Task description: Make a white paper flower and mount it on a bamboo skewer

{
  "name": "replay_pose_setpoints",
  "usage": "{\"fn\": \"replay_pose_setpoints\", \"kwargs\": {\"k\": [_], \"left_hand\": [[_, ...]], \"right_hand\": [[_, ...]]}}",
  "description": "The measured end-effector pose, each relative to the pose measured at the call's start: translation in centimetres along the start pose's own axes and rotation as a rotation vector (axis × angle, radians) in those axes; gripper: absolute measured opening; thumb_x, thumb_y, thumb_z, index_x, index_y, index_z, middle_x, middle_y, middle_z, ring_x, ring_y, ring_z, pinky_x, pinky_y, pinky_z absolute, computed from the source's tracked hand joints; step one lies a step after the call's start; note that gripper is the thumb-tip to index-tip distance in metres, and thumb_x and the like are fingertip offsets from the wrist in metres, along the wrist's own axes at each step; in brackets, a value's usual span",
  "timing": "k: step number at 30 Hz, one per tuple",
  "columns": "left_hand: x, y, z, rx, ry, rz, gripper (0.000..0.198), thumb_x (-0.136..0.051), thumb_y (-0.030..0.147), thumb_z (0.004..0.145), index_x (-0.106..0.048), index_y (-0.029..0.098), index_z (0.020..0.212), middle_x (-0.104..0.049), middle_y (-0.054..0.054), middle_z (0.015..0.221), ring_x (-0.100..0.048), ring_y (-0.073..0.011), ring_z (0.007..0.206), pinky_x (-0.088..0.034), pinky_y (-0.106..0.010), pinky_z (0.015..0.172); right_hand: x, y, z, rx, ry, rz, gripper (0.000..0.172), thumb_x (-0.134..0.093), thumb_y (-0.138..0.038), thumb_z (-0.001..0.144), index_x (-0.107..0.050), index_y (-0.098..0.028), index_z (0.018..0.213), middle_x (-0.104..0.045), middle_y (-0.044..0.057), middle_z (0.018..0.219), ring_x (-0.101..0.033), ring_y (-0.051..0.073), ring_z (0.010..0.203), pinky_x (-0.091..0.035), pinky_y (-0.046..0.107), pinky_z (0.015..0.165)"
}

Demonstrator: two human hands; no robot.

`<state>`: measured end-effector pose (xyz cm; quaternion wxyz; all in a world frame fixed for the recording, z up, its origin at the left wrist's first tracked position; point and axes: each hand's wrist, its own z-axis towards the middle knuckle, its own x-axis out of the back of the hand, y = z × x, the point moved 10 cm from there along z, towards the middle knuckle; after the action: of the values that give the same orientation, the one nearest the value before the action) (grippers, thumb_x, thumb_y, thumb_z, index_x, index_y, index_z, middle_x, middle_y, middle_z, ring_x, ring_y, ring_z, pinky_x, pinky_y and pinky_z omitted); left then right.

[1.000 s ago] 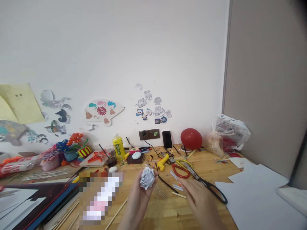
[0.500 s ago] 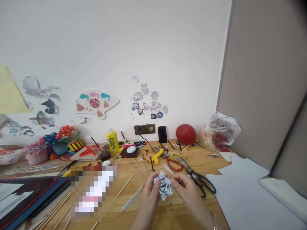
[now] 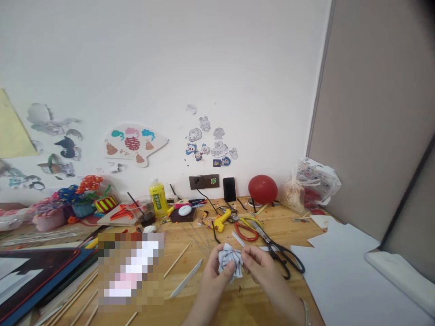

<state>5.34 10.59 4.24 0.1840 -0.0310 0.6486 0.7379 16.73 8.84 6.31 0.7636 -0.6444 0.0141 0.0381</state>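
A small white folded paper flower (image 3: 230,261) is held above the wooden desk (image 3: 238,303) between both my hands. My left hand (image 3: 212,278) grips its left side with the thumb pressed on the folds. The fingertips of my right hand (image 3: 263,271) pinch its right edge, and a bracelet shows on that wrist. Just behind the flower lie black-handled scissors (image 3: 282,256), red-handled scissors (image 3: 246,231) and a yellow glue gun (image 3: 222,219).
White paper sheets (image 3: 340,280) cover the desk's right side. A red balloon (image 3: 262,189), a phone (image 3: 230,189), a yellow bottle (image 3: 158,198) and a plastic bag (image 3: 314,183) stand along the wall. Wooden sticks (image 3: 176,260) and a white strip (image 3: 186,284) lie left of my hands; craft clutter fills the far left.
My right hand came in from the desk and took hold of the flower's right side. Both hands lowered the flower toward the middle and keep working its folds.
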Motion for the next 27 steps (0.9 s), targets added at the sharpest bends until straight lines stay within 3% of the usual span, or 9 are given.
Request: {"fn": "replay_pose_setpoints", "kwargs": {"k": [3, 7, 15, 19, 23, 27], "left_hand": [[0.4, 0.6, 0.0, -0.026, 0.043, 0.049, 0.051, -0.074, 0.045, 0.055, -0.055, 0.019, 0.094, -0.063, -0.002, 0.079, -0.058, -0.0186, 0.075, -0.044, -0.027, 0.067], [0.6, 1.0, -0.1, -0.035, 0.058, 0.054, 0.055, -0.075, 0.047, 0.051, -0.054, 0.019, 0.094, -0.064, -0.003, 0.082, -0.059, -0.0199, 0.076, -0.045, -0.028, 0.067], [0.3, 0.8, -0.3, -0.070, 0.039, 0.013, 0.054, -0.072, 0.046, 0.057, -0.051, 0.020, 0.099, -0.062, -0.008, 0.098, -0.058, -0.0222, 0.089, -0.045, -0.030, 0.075], [0.0, -0.1, -0.5, -0.045, 0.014, -0.052, 0.054, -0.068, 0.049, 0.062, -0.049, 0.021, 0.104, -0.060, -0.009, 0.104, -0.056, -0.0237, 0.095, -0.044, -0.031, 0.078], [-0.4, -0.3, -0.6, -0.036, -0.022, -0.100, 0.052, -0.067, 0.049, 0.064, -0.048, 0.021, 0.104, -0.062, -0.008, 0.098, -0.056, -0.0229, 0.094, -0.043, -0.032, 0.081], [-0.4, -0.6, -0.4, -0.020, -0.035, -0.122, 0.050, -0.066, 0.049, 0.066, -0.049, 0.021, 0.104, -0.062, -0.007, 0.096, -0.057, -0.0213, 0.091, -0.042, -0.032, 0.081]], "right_hand": [[0.7, -0.6, 0.1, 0.078, 0.051, -0.125, 0.035, -0.065, -0.049, 0.063, -0.053, -0.017, 0.070, -0.051, -0.003, 0.062, -0.049, 0.012, 0.059, -0.039, 0.024, 0.056], [0.5, -1.1, 0.0, 0.134, 0.029, -0.158, 0.027, -0.059, -0.043, 0.071, -0.056, -0.016, 0.076, -0.061, 0.003, 0.073, -0.058, 0.017, 0.070, -0.045, 0.028, 0.066], [1.1, -3.6, -1.6, 0.354, 0.241, -0.457, 0.022, -0.053, -0.036, 0.077, -0.059, -0.018, 0.066, -0.059, 0.000, 0.058, -0.052, 0.013, 0.052, -0.041, 0.021, 0.048], [0.9, -4.2, -2.6, 0.454, 0.301, -0.569, 0.020, -0.048, -0.031, 0.081, -0.059, -0.018, 0.072, -0.060, 0.001, 0.060, -0.054, 0.013, 0.053, -0.042, 0.021, 0.048], [0.1, -5.3, -3.4, 0.582, 0.296, -0.714, 0.015, -0.046, -0.023, 0.081, -0.061, -0.019, 0.080, -0.063, 0.002, 0.067, -0.058, 0.014, 0.060, -0.044, 0.022, 0.055], [0.2, -5.7, -3.1, 0.549, 0.290, -0.758, 0.011, -0.049, -0.018, 0.076, -0.059, -0.019, 0.073, -0.059, -0.001, 0.059, -0.054, 0.012, 0.054, -0.041, 0.021, 0.050]]}}
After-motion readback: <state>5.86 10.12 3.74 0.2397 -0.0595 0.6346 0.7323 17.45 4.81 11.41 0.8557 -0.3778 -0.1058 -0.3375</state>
